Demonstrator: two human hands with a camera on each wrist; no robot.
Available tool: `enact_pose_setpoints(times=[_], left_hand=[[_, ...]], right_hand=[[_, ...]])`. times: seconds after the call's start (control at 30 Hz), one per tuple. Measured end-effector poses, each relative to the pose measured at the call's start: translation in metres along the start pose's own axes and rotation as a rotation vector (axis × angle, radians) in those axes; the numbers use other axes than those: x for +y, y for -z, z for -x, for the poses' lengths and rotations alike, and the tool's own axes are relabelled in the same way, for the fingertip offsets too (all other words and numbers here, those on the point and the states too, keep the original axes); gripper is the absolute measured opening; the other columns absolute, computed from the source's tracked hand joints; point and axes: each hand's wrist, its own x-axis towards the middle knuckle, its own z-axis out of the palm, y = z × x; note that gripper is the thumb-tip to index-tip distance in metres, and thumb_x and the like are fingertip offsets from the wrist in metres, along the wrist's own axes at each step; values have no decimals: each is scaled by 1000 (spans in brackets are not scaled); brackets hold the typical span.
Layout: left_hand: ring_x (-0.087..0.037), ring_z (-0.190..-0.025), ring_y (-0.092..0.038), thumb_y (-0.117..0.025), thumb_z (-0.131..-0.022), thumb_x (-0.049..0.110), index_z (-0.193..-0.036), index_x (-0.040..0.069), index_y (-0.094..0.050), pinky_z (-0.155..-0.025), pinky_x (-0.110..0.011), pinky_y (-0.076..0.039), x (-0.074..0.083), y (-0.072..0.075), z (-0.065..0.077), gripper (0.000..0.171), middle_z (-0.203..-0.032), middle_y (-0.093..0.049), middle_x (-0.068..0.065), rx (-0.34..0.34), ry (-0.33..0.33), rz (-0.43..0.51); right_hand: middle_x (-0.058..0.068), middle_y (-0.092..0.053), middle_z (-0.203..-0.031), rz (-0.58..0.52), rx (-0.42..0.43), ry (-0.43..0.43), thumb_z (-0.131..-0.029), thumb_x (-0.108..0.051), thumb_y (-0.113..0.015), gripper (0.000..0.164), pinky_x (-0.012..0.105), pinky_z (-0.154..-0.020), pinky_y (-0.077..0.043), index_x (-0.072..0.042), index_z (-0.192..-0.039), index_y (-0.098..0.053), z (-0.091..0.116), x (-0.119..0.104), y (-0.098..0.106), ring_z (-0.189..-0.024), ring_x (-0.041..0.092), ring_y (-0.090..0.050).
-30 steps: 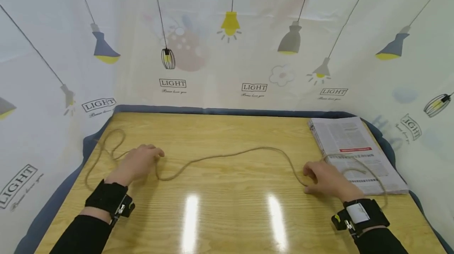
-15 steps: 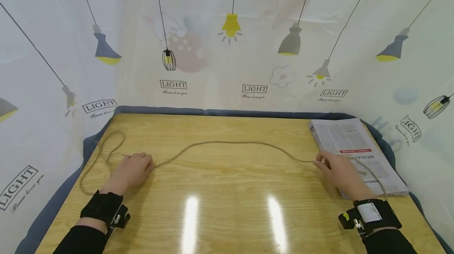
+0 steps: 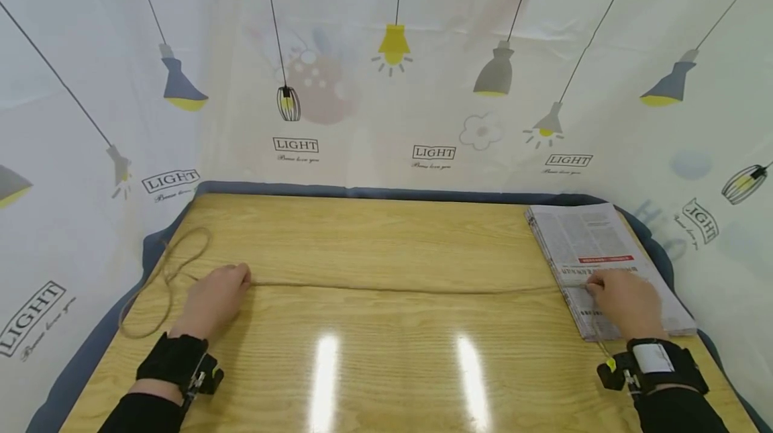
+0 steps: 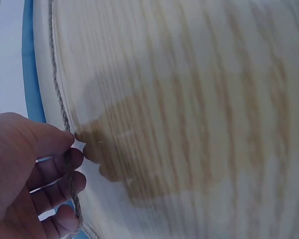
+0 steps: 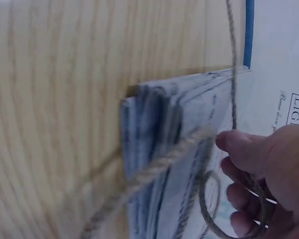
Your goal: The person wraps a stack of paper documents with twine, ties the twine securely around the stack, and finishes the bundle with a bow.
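A person's left hand (image 3: pixel 213 299), at eight o'clock in the head view, and right hand (image 3: pixel 628 302), at four o'clock, both grip one thin brown rope (image 3: pixel 386 291). It runs nearly straight between them, sagging slightly, across a pale wooden worktop (image 3: pixel 398 359); whether this span touches the wood is hard to tell.

Beyond the left hand, between eight and nine o'clock, the rope's slack lies in loose loops. The left wrist view shows thumb and forefinger pinching the rope, which then passes along the other curled fingers.

The right hand is over a stack of newspapers (image 3: pixel 594 238) with a red printed band, toward four o'clock. In the right wrist view, thumb and forefinger pinch the rope. From there one length goes up toward twelve o'clock, and slack loops hang below the fingers toward six. Another strand, blurred, crosses in front of the stack's folded edges toward seven.

Both arms wear black sleeves (image 3: pixel 141 414) and black wrist straps (image 3: pixel 172 360). Across the top, from nine through twelve to three o'clock, a white backdrop (image 3: pixel 380 104) is printed with hanging lamps and the word "LIGHT".
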Motion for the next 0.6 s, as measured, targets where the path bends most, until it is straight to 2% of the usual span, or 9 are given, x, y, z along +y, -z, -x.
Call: enact_pose_setpoints(times=[0.13, 0.27, 0.47, 0.6], left_hand=[[-21, -61, -47, -55, -95, 10, -82, 9, -53, -55, -38, -40, 2, -3, 0, 13, -70, -52, -4, 39, -9, -28], [-26, -68, -55, -61, -91, 9, -84, 10, -58, -67, -49, -42, 0, -3, 3, 9, -75, -60, -6, 83, -32, -48], [-28, -75, -59, -64, -90, 11, -87, 10, -62, -74, -56, -39, 1, -1, 7, 4, -82, -63, -7, 40, 1, -60], [-26, -74, -59, -65, -89, 11, -87, 9, -62, -69, -51, -44, 2, -3, 9, 4, -82, -61, -6, 34, -17, -25]], right_hand=[[17, -66, -79, -31, -32, -69, -89, -12, -63, 15, 40, -48, -45, 1, -92, -70, 5, 2, 3, -59, 21, -56], [16, -65, -79, -58, -76, -131, -88, -13, -64, 12, 38, -47, -43, -2, -88, -70, 10, 2, 10, -59, 21, -54], [9, -60, -67, 3, -125, -152, -86, -14, -64, 15, 38, -47, -39, -7, -73, -64, 14, 6, 17, -56, 22, -50], [9, -58, -63, 75, -147, -175, -83, -12, -62, 16, 42, -49, -40, -7, -68, -62, 16, 15, 20, -56, 24, -50]])
